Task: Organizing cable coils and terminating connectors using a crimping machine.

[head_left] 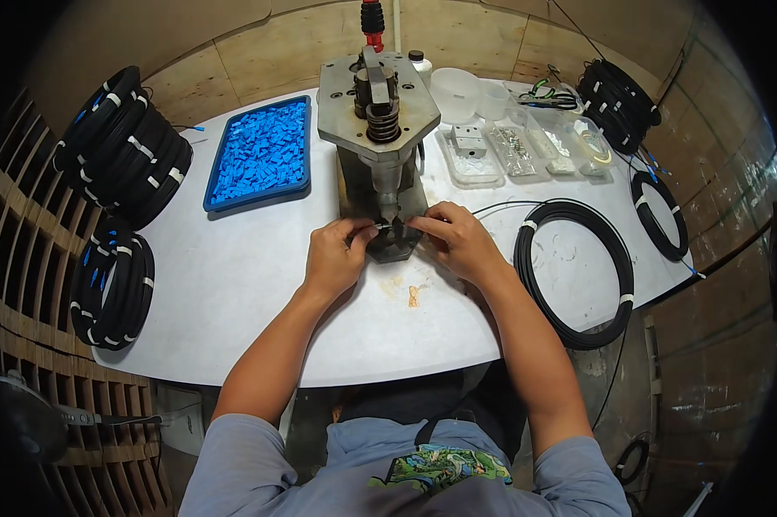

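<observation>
A grey metal bench press [380, 116] stands at the middle of the white table, a coil spring on its top plate. My left hand [335, 257] is at the left of its lower jaws, thumb and forefinger pinched on a small piece too hidden to name. From the right, my right hand [461, 241] pinches the end of a black cable [505, 204] at the same jaws. That cable runs back to a large black cable coil [625, 258], tied with white bands, on the table's right. Between the fingertips, the cable's tip is mostly hidden.
A dark blue tray [259, 203] of small blue plastic pieces lies left of the press. Stacked black coils [134, 155] stand at far left, more coils [621, 99] at back right. Clear boxes of small parts [513, 151] and a white tub [454, 95] sit behind right.
</observation>
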{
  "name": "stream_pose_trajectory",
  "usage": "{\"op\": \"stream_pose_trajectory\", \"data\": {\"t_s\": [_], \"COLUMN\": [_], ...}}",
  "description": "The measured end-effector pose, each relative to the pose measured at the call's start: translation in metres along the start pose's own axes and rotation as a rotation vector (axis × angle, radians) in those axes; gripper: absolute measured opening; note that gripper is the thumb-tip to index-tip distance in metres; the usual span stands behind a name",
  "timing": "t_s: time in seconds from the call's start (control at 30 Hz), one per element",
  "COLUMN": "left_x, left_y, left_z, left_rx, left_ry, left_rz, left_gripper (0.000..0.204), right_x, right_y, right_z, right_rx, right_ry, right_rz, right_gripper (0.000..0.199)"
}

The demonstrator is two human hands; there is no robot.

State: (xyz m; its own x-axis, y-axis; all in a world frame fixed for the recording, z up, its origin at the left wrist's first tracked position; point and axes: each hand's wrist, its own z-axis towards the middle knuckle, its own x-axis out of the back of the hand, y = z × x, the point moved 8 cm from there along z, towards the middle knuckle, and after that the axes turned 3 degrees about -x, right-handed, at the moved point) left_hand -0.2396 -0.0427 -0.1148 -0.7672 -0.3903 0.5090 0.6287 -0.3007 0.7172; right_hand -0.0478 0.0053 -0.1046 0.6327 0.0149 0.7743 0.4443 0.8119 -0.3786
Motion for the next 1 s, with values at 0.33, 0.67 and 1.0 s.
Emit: {"op": "stream_pose_trajectory", "data": {"t_s": [0.33,0.67,1.0], "left_x": [-0.0008,-0.0004,0.0004], "left_y": [0.0015,0.0005,0.0013], "left_z": [0.0014,0.0015,0.0009], "left_rx": [-0.019,-0.032,-0.017], "left_ry": [-0.013,-0.004,-0.01], "left_rz": [0.018,0.021,0.014], "left_gripper": [0.015,0.015,0.014], "right_x": [0.0037,0.0004,0.0003], "right_y": [-0.0049,-0.0038,-0.0045], "right_z": [-0.0001,-0.0001,0.0001], "right_rx": [0.06,0.046,0.022], "right_ry": [0.071,0.037,0.01], "right_rz": [-0.037,-0.059,-0.058], "right_gripper": [0.05,0.051,0.051]}}
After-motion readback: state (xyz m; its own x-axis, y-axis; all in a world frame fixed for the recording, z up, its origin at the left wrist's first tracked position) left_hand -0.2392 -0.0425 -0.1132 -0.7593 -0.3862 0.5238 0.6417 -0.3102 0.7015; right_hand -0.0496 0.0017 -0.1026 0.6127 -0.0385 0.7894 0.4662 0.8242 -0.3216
